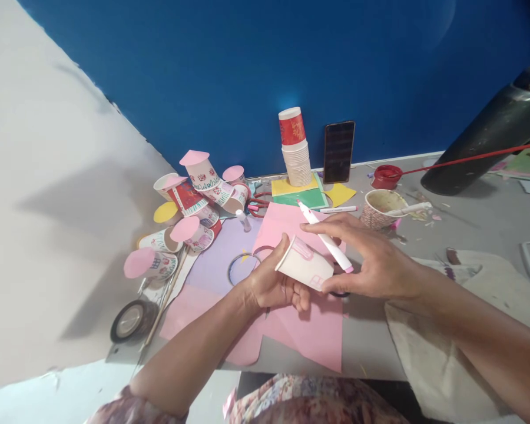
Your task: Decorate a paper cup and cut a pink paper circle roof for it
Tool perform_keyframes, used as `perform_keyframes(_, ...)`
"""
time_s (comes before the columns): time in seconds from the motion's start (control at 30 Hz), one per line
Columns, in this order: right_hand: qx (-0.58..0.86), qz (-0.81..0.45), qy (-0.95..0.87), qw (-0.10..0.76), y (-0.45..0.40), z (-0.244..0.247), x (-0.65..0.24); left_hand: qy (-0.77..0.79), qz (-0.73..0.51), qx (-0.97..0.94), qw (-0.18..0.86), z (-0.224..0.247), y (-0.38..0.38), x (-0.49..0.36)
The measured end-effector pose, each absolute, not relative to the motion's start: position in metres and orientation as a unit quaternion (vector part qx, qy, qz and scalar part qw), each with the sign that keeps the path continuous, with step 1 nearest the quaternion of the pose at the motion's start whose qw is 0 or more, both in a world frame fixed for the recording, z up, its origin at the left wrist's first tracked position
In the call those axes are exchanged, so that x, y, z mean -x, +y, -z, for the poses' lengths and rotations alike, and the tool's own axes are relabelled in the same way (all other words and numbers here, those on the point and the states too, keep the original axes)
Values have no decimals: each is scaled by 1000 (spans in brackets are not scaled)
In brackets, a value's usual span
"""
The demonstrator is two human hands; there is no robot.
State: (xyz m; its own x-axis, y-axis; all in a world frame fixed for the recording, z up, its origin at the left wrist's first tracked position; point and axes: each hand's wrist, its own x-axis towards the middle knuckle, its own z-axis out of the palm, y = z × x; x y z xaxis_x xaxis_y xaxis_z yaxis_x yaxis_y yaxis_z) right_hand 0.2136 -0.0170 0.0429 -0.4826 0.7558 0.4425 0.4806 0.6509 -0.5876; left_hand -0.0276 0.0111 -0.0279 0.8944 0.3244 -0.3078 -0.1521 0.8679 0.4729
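Observation:
A white paper cup point(307, 265) with pink marker drawings lies tilted in my left hand point(274, 280), whose thumb is at the rim and fingers curl beneath. My right hand point(368, 253) holds a white marker point(324, 238) with a pink tip and pink end, slanting above the cup. The right thumb touches the cup's base. Under both hands are sheets of pink paper point(304, 335) and a lilac sheet point(216, 253). Scissors with dark handles lie partly hidden beneath the hands.
Decorated paper cups with pink cone tops point(194, 158) crowd the left. A stack of cups point(297, 162) and a phone point(339, 152) stand at the blue wall. On the right are a red pot point(386, 176), a paper cup with a brush point(382, 209), a dark bottle point(490, 129) and cloth point(424, 341).

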Motion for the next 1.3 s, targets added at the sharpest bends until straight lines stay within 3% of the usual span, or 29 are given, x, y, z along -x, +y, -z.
perform_keyframes(0.37, 289, -251, -879, 285, -21, -46, -212, 189, -30, -284, 939, 22, 9, 27)
perform_keyframes(0.43, 335, -230, -861, 306, -19, -45, -213, 195, -72, -311, 928, 20, 7, 24)
perform_keyframes(0.5, 399, -209, -830, 329, -17, -45, -213, 225, -202, -365, 880, 15, 3, 19)
perform_keyframes(0.57, 453, -206, -796, 346, -15, -45, -213, 270, -365, -443, 773, 9, -2, 15)
perform_keyframes(0.63, 480, -221, -770, 357, -14, -46, -212, 297, -434, -521, 672, 2, -7, 13)
perform_keyframes(0.77, 490, -249, -751, 366, -13, -44, -212, 320, -438, -619, 567, -10, -15, 10)
perform_keyframes(0.9, 463, -267, -762, 366, -12, -42, -216, 348, -475, -609, 532, -9, -17, 7)
perform_keyframes(1.13, 432, -177, -707, 531, -24, -43, -214, 397, -502, -621, 453, 7, -6, 10)
perform_keyframes(1.3, 395, -153, -725, 543, -32, -46, -212, 418, -495, -645, 405, 8, -4, 11)
